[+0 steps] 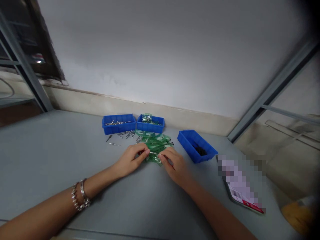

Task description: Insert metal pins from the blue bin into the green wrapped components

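A thin silvery metal rod (154,153) spans the gap between my two hands, low over the table. My left hand (133,158) pinches its left end between thumb and fingers. At the other end, my right hand (176,164) is closed on it, with thumb and forefinger together. Just behind and beneath the rod lies a heap of green plastic packets (157,142), some with dark tips poking out on the right. Similar metal rods (128,134) lie scattered left of the heap, and a single loose rod (114,144) rests nearer my left hand.
Against the wall, a blue bin (119,129) holds metal rods, and beside it another blue bin (150,128) contains green packets. Right of my hands, a third blue bin (187,146) has small dark parts. A phone-like device (242,196), partly blurred, lies at right. Metal frames flank the grey table (62,150).
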`<state>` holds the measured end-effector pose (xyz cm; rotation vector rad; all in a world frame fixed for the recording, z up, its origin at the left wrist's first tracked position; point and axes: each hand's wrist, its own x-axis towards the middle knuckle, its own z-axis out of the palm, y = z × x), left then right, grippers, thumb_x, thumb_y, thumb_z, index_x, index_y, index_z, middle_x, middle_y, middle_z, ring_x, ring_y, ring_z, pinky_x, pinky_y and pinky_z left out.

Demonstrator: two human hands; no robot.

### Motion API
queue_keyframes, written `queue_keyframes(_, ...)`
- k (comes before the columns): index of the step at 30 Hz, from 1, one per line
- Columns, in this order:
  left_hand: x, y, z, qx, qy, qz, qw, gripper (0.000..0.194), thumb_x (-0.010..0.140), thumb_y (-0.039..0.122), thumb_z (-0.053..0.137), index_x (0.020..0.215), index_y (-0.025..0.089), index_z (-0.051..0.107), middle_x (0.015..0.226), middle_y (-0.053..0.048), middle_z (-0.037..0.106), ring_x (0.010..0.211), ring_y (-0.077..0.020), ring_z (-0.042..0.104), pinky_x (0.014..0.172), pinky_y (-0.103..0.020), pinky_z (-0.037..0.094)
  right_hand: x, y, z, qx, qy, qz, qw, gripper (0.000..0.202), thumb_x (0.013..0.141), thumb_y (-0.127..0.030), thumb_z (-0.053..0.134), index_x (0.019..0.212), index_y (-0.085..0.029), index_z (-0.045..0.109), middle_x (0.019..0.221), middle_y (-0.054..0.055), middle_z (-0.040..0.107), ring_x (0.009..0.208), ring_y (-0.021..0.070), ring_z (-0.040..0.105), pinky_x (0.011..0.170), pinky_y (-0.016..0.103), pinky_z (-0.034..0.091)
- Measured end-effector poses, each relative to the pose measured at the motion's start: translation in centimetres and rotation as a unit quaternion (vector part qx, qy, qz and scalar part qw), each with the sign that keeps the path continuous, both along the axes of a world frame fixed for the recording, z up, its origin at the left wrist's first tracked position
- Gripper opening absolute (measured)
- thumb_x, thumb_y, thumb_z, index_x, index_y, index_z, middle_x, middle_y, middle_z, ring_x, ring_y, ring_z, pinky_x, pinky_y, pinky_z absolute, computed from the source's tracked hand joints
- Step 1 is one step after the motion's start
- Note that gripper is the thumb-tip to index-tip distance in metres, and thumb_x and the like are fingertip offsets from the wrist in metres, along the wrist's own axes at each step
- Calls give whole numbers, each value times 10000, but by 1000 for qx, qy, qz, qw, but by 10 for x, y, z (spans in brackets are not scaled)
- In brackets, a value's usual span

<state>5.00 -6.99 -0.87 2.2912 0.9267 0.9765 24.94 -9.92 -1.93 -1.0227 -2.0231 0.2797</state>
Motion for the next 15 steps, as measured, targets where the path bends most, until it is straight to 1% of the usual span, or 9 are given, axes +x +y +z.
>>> queue_keyframes(4,0,-1,2,-21,-12,-6,1000,316,931,349,404,718,155,534,690,-6,515,674,-136,477,634,-249,381,-1,-1,0,-3,2,2,1000,261,940,-259,419,718,-196,543,710,18,533,735,147,509,678,277,411)
queue_keyframes(9,0,-3,6,-31,-11,-1,999,291,927,348,405,738,161,523,701,-4,505,680,-137,470,623,-248,376,0,0,-3,-3,-21,10,1000,222,931,-252,441,764,-194,575,772,37,563,784,158,527,714,292,428)
queue_keyframes(13,1,-4,7,-31,20,-40,999,315,937,342,377,706,162,494,688,-1,502,663,-133,458,617,-245,371,1,1,-1,6,-10,-4,1000,259,943,-264,401,756,-196,566,752,35,561,772,159,526,715,300,430)
queue_keyframes(15,1,-5,7,-21,18,-43,999,333,945,347,360,696,163,483,682,-1,500,660,-133,457,621,-247,376,1,1,0,10,-12,-6,1000,271,946,-268,392,750,-197,566,745,33,558,767,157,521,718,302,428)
